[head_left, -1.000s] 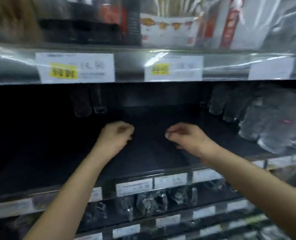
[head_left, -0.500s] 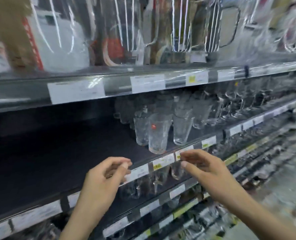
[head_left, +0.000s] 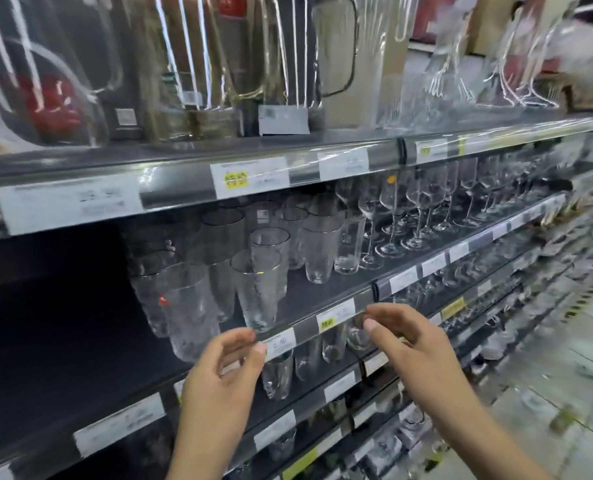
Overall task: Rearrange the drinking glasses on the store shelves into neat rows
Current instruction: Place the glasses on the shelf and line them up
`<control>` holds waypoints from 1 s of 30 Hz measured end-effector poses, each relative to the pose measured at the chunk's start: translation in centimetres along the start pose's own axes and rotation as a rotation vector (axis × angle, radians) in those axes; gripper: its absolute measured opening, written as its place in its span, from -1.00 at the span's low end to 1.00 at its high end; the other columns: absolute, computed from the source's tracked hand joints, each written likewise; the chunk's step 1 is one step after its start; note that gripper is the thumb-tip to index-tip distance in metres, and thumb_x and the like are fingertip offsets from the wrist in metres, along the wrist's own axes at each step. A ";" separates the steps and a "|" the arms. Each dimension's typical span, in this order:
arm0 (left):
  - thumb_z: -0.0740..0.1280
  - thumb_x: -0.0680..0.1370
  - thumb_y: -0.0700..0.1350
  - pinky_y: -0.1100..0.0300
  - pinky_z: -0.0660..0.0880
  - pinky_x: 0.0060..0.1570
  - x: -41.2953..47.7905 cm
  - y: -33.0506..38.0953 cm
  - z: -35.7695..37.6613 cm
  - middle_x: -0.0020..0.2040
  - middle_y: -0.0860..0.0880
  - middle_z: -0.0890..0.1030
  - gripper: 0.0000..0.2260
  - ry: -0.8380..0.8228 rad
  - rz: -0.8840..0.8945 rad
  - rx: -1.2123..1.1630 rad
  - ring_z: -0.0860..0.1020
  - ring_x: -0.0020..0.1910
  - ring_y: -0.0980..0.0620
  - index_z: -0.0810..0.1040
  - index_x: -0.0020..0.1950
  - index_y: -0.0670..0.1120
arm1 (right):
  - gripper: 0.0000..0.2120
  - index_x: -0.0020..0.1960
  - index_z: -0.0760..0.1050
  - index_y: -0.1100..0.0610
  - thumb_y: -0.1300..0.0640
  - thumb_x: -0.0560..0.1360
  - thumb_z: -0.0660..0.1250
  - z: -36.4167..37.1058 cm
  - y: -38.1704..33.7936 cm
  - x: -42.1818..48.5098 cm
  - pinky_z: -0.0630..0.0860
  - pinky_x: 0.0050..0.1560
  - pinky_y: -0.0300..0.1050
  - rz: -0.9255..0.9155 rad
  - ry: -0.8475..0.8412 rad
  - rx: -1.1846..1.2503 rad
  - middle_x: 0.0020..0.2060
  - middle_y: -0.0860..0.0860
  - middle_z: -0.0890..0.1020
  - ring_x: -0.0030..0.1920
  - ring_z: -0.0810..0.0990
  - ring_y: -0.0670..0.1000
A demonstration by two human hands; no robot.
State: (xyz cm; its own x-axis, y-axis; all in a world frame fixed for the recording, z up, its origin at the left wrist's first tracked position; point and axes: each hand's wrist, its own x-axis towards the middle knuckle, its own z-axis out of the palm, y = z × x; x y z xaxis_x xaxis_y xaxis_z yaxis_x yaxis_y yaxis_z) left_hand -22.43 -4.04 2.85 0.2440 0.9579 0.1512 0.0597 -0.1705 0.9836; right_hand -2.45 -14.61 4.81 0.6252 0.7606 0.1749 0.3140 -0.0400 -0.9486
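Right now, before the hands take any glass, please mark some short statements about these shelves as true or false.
1. The left hand and the right hand hold nothing. True.
2. The wine glasses stand to the left of the tumblers. False: they stand to the right of them.
3. One front tumbler carries a small red sticker. True.
4. The upper shelf holds plates. False: it holds glass jugs with handles.
5. The tumblers lie on their sides. False: they stand upright.
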 end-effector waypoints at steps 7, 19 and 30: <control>0.49 0.33 0.15 0.13 0.37 0.29 4.9 -1.7 4.6 0.36 0.11 0.44 -0.26 0.164 -0.061 0.073 0.45 0.28 0.11 0.30 0.45 0.07 | -0.65 0.21 0.49 -0.11 -0.05 0.46 0.46 0.3 2.8 9.0 0.54 0.14 -0.12 0.039 0.046 -0.001 0.04 -0.17 0.64 0.06 0.61 -0.18; 0.57 0.26 0.22 0.08 0.44 0.28 8.1 -2.7 8.7 0.20 0.27 0.40 -0.16 0.453 -0.093 0.225 0.46 0.22 0.14 0.23 0.43 0.20 | -0.31 0.48 0.26 0.05 -0.09 0.46 0.45 6.5 5.8 17.0 0.37 0.26 -0.12 -0.019 0.048 -0.148 0.38 0.01 0.48 0.38 0.44 0.02; 0.54 0.33 0.19 0.06 0.46 0.18 9.8 -2.4 10.3 0.29 0.03 0.52 -0.24 0.549 -0.120 0.346 0.51 0.24 -0.08 0.28 0.42 0.05 | -0.28 0.50 0.24 0.09 -0.11 0.46 0.45 7.5 6.0 19.8 0.42 0.23 -0.04 -0.019 0.036 -0.195 0.32 0.04 0.55 0.31 0.51 0.13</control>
State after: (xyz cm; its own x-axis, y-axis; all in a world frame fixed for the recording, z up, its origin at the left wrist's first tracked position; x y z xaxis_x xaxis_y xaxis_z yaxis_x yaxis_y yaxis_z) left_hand -10.17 3.37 0.98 -0.3079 0.9378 0.1606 0.3854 -0.0314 0.9222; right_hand 6.48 5.11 0.58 0.6416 0.7392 0.2048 0.4563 -0.1532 -0.8765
